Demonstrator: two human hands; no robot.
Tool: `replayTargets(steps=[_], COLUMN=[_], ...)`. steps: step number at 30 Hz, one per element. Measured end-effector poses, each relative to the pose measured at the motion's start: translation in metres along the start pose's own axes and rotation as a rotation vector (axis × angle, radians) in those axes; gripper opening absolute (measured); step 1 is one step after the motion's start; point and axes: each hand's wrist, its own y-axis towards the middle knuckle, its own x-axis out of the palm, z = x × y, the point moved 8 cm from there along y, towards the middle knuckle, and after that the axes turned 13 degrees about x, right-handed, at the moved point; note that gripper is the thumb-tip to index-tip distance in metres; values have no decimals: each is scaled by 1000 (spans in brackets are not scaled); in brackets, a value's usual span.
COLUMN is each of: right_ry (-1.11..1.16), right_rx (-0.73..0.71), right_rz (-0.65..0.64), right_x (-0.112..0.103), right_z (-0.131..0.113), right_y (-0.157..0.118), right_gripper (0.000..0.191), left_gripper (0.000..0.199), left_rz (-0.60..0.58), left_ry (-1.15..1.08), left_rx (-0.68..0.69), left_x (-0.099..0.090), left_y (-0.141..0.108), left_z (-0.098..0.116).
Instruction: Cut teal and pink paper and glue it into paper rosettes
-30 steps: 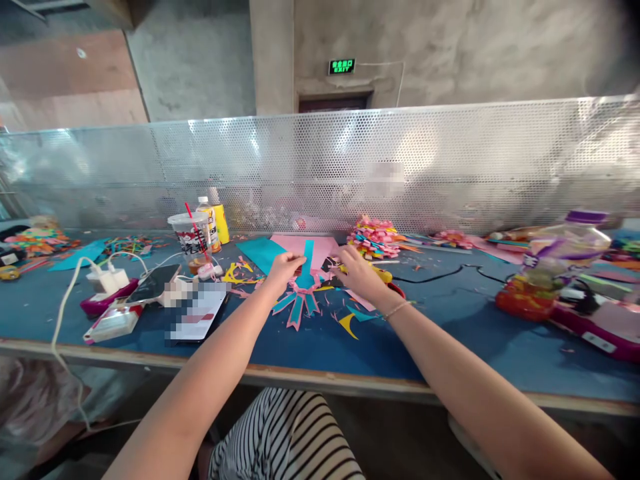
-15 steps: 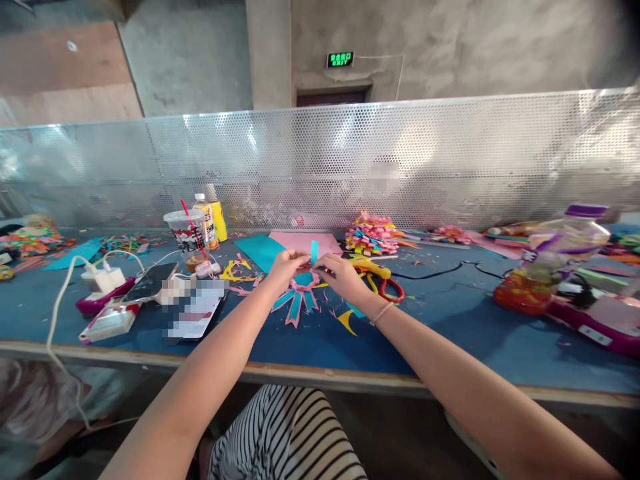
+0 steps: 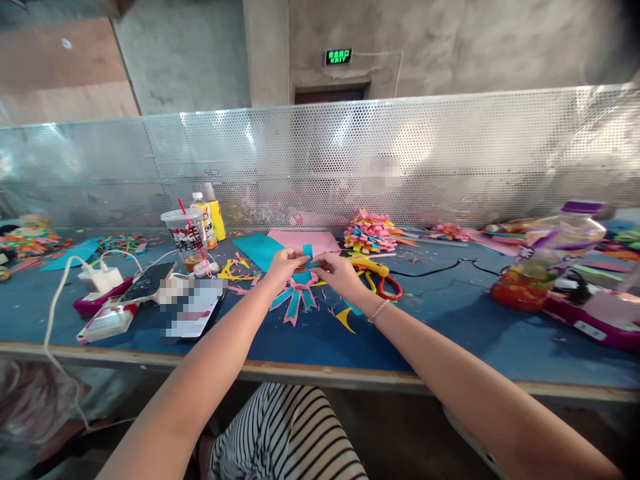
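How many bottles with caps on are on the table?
2: a white-capped bottle behind the cup on the left, and a purple-capped bottle on the right. More may be hidden.

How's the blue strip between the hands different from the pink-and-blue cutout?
The strip looks plain blue; the cutout has pink edges. The strip is up between the left hand and right hand; the cutout lies on the table. Both show blue.
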Motion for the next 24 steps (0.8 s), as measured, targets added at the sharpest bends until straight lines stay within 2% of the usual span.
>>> replayTargets(steps=[7, 19, 24], right_ry=[155, 215, 209], right_rx=[191, 258, 275], right_rz=[90, 144, 166], right_x=[-7, -11, -14], right_z=[20, 29, 28], right_y=[5, 6, 6], right_gripper=[25, 27, 28], left_gripper=[21, 7, 9], left_rz=[-48, -64, -88], left_ry=[18, 83, 91], left_rx=[-3, 4, 9], left_x=[6, 13, 14], left_y=[-2, -8, -8], left_z=[-2, 8, 8])
